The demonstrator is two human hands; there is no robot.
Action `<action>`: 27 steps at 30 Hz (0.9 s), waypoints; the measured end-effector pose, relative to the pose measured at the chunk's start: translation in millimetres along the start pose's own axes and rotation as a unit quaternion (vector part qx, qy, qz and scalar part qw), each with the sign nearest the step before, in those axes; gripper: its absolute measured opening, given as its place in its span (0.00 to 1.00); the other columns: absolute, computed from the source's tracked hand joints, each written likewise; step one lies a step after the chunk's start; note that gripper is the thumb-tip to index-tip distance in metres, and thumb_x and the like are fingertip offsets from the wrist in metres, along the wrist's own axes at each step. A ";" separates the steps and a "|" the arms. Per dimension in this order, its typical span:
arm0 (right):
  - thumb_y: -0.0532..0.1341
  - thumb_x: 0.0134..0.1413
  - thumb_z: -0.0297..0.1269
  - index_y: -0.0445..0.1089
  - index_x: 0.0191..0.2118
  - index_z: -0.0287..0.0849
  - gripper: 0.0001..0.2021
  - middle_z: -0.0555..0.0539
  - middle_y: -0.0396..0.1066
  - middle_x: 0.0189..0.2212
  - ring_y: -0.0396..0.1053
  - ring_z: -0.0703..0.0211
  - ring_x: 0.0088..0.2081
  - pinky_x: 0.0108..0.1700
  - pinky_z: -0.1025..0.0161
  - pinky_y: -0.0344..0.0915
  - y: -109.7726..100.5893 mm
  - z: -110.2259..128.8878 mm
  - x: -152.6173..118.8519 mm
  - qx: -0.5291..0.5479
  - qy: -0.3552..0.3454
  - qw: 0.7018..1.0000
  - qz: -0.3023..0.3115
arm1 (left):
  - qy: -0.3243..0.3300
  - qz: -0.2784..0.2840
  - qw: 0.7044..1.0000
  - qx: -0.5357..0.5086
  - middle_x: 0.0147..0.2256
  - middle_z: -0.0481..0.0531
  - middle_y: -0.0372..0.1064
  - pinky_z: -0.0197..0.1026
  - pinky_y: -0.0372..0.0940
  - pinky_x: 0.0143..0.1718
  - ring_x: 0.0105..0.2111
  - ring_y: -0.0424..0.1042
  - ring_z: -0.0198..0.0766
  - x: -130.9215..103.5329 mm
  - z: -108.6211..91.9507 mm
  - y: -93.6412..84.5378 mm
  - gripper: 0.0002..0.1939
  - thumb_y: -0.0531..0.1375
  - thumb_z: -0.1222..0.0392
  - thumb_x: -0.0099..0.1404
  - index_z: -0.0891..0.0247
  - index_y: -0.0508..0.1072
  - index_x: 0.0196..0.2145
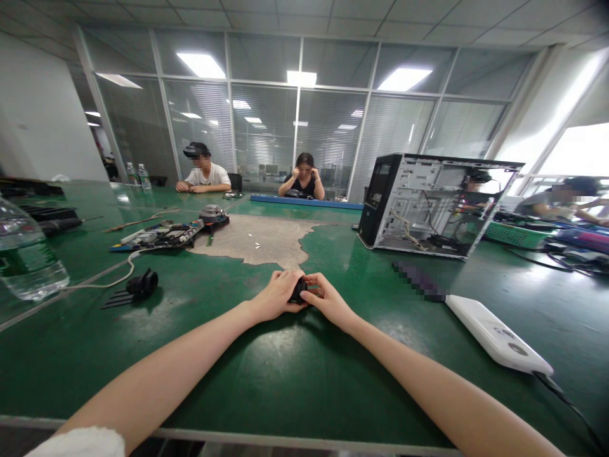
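Both my hands meet over the green table, around a small black object (298, 290) whose kind I cannot make out. My left hand (277, 294) wraps round its left side, fingers curled over the top. From the right, my right hand (325, 296) pinches it between thumb and fingers. Much of the object is hidden by the fingers. To the left lies a black part with long flat prongs (137, 287), touched by neither hand. A circuit board with components (164, 235) rests farther back on the left.
An open computer case (431, 206) stands at the right. Nearer are a white power bank (497, 333) with a cable and a blurred dark item. A water bottle (28, 254) stands far left. A green basket (516, 235) is at far right. Several people sit around the table.
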State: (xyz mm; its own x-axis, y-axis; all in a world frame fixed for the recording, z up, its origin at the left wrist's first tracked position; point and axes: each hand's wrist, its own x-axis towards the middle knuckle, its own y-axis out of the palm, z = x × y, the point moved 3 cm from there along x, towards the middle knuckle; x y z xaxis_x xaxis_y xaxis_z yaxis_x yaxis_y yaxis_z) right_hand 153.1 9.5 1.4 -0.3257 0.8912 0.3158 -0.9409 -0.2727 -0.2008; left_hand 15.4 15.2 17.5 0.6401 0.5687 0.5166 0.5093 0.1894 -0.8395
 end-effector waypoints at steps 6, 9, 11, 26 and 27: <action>0.62 0.42 0.37 0.58 0.36 0.44 0.14 0.50 0.62 0.36 0.65 0.63 0.36 0.36 0.63 0.65 1.1 6.1 -1.0 0.016 -0.030 0.999 0.014 | 0.000 0.004 1.000 0.000 0.43 0.55 0.60 0.46 0.50 0.44 0.43 0.60 0.44 -0.1 -0.4 -1.4 0.29 0.59 0.54 0.51 0.62 0.52 0.48; 0.61 0.43 0.39 0.58 0.34 0.44 0.12 0.51 0.62 0.34 0.65 0.64 0.34 0.36 0.63 0.65 1.6 8.4 -1.2 0.024 -0.017 1.000 0.005 | 0.000 0.003 1.000 -0.004 0.44 0.55 0.60 0.46 0.50 0.45 0.43 0.60 0.44 -0.2 -0.4 -1.8 0.30 0.59 0.54 0.51 0.61 0.51 0.49; 0.60 0.44 0.39 0.58 0.34 0.44 0.12 0.51 0.62 0.33 0.65 0.63 0.35 0.37 0.62 0.65 1.7 8.5 -0.8 0.018 -0.015 1.000 -0.002 | -0.002 0.002 1.000 -0.008 0.44 0.55 0.60 0.46 0.50 0.45 0.44 0.60 0.44 -0.3 -0.5 -1.7 0.30 0.59 0.54 0.51 0.61 0.51 0.49; 0.61 0.42 0.38 0.58 0.36 0.44 0.14 0.50 0.62 0.35 0.65 0.63 0.36 0.38 0.61 0.64 1.2 8.6 -1.7 0.001 -0.034 0.999 0.006 | -0.004 -0.002 1.000 -0.004 0.43 0.55 0.60 0.46 0.50 0.44 0.44 0.60 0.44 -0.4 0.5 0.0 0.29 0.59 0.54 0.51 0.61 0.52 0.48; 0.61 0.43 0.39 0.58 0.35 0.44 0.13 0.51 0.62 0.35 0.65 0.63 0.35 0.37 0.62 0.65 1.3 8.7 -1.7 0.005 -0.029 1.000 0.004 | -0.005 -0.002 1.000 -0.005 0.43 0.55 0.60 0.46 0.50 0.44 0.44 0.60 0.44 -0.4 0.4 0.1 0.29 0.59 0.54 0.52 0.61 0.51 0.48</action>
State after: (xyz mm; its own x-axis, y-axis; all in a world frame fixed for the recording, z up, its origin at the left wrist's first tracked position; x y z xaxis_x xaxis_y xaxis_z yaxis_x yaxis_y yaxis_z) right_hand 151.6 4.5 8.7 -0.3373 0.8670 0.3669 -0.9392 -0.2831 -0.1946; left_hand 14.9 15.3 17.1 0.6326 0.5760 0.5177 0.5173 0.1832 -0.8360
